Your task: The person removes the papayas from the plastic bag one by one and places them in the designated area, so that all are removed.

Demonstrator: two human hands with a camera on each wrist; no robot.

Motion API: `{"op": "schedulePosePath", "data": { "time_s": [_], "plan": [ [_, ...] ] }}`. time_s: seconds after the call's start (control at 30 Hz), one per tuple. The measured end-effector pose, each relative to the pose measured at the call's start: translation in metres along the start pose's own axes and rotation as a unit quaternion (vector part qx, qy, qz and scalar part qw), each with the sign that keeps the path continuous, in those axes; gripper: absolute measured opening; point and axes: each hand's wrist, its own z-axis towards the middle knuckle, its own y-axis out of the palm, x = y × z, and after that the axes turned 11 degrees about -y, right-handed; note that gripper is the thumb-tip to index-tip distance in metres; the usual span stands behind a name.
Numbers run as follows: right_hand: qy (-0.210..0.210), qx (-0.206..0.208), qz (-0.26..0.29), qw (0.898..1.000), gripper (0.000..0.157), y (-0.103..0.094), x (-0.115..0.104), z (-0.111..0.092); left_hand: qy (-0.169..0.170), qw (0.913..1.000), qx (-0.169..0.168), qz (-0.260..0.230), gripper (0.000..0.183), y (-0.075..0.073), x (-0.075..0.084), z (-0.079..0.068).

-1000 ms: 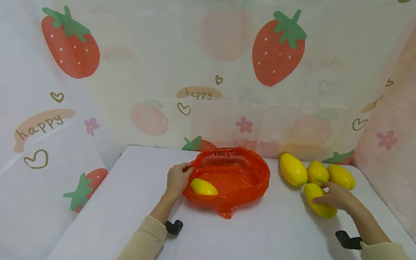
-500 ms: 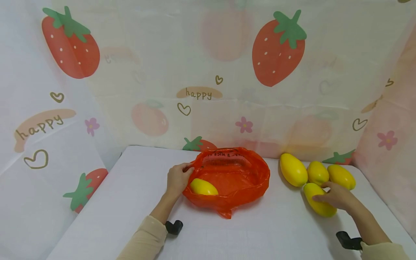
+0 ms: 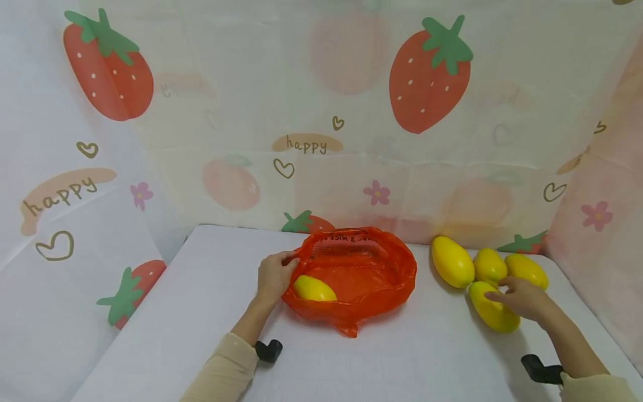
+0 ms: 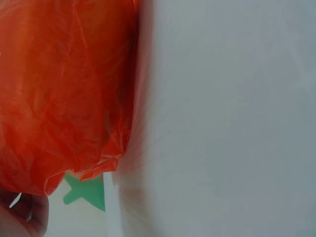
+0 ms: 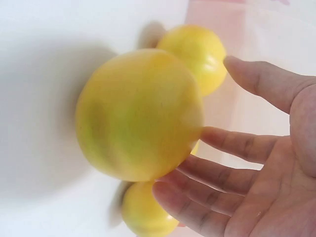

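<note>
My left hand (image 3: pixel 273 275) pinches the left rim of an open red plastic bag (image 3: pixel 374 308), and one yellow mango (image 3: pixel 314 288) lies inside at the left. The bag's side (image 4: pixel 64 98) fills much of the left wrist view, with part of the left hand (image 4: pixel 30 217) at its edge. Over the nearest loose mango (image 3: pixel 492 314) on the right hovers my right hand (image 3: pixel 527 300), thumb and fingers spread. In the right wrist view the right hand (image 5: pixel 256 190) has its fingers extended towards that mango (image 5: pixel 138 118); whether the fingertips touch it I cannot tell.
Behind the nearest mango sit a large mango (image 3: pixel 452 262), a smaller one (image 3: pixel 489 266) and another (image 3: pixel 528 270), close together near the back edge. All stand on a white table (image 3: pixel 382 368). A strawberry-print curtain (image 3: pixel 241 111) encloses the back and sides.
My right hand has eased off the nearest mango, rising slightly to the right, with its thumb now lifted. That mango has shifted slightly back. The left hand and bag stay put.
</note>
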Motion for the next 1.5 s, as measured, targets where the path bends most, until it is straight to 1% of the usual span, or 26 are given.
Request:
{"op": "schedulePosePath", "data": {
  "time_s": [0.07,0.3,0.6,0.7,0.8,0.93,1.07,1.13,1.27,1.4,1.5],
  "plan": [
    [-0.002,0.006,0.005,1.0,0.086,-0.002,0.0,-0.001,0.002,1.0,0.001,0.001,0.024,0.0,0.0,0.001],
    [0.002,0.027,0.049,0.998,0.083,-0.007,-0.004,-0.003,0.005,1.0,-0.001,0.003,0.024,-0.002,0.002,0.0],
    [-0.015,0.041,0.085,0.995,0.075,-0.008,-0.011,-0.004,0.009,0.9999,0.001,0.006,0.024,-0.001,0.002,-0.001],
    [-0.024,0.05,0.102,0.993,0.073,-0.005,-0.013,-0.003,0.004,1.0,-0.002,0.005,0.025,-0.001,0.002,-0.002],
    [-0.033,0.064,0.156,0.985,0.072,-0.002,-0.017,-0.001,0.001,1.0,-0.003,0.004,0.025,-0.001,0.002,-0.002],
    [-0.052,0.083,0.247,0.964,0.072,0.0,-0.025,0.003,-0.005,1.0,-0.005,0.001,0.025,-0.001,0.003,-0.002],
    [-0.079,0.087,0.284,0.952,0.072,0.001,-0.034,0.005,-0.009,0.9999,-0.007,-0.002,0.025,0.0,0.003,-0.002],
    [-0.091,0.086,0.291,0.949,0.071,0.002,-0.04,0.006,-0.007,1.0,-0.006,-0.001,0.025,0.0,0.002,-0.002],
    [-0.105,0.077,0.297,0.946,0.067,0.003,-0.053,0.011,-0.005,1.0,-0.004,0.001,0.024,0.0,0.001,-0.002],
    [-0.112,0.069,0.305,0.943,0.065,0.003,-0.067,0.017,-0.007,1.0,-0.004,0.0,0.025,0.0,0.0,-0.001],
    [-0.114,0.061,0.306,0.943,0.065,0.004,-0.076,0.022,-0.006,1.0,-0.004,-0.001,0.025,0.0,0.0,-0.001]
  ]
}}
